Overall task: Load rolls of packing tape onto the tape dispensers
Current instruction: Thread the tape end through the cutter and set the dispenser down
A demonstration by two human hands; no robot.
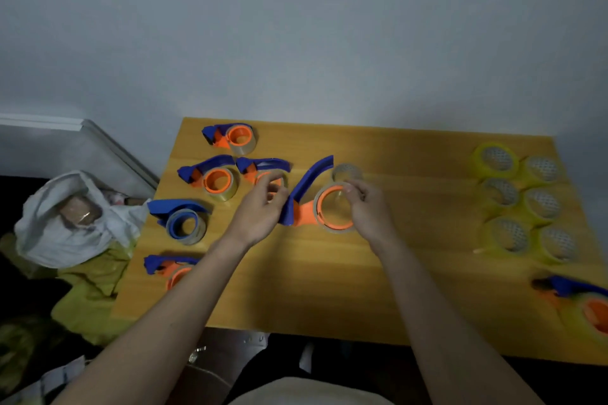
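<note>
The dispenser being loaded (304, 199) lies flat mid-tabletop (411, 207), and it all comes down to how it sits between the 2 hands. Its blue handle runs diagonally, up and away toward the far side, with the orange hub at the near-right end. The clear tape roll (335, 207) looks seated around that hub already, though I can't tell if it's fully pushed down.

The right hand (368, 210) is the one on the roll: its fingers (350, 189) are curled over the far rim, pinching it, so the roll sits right under and just left of them. The left hand (263, 207) is beside the blue handle, touching its left edge near the base. Its fingers are curled, but whether they actually clamp the handle or just brace it, I can't tell.

My guess is the next bit is the right hand's job, with the left steadying. Spare yellow rolls (523, 204) sit well off to the right.
</note>
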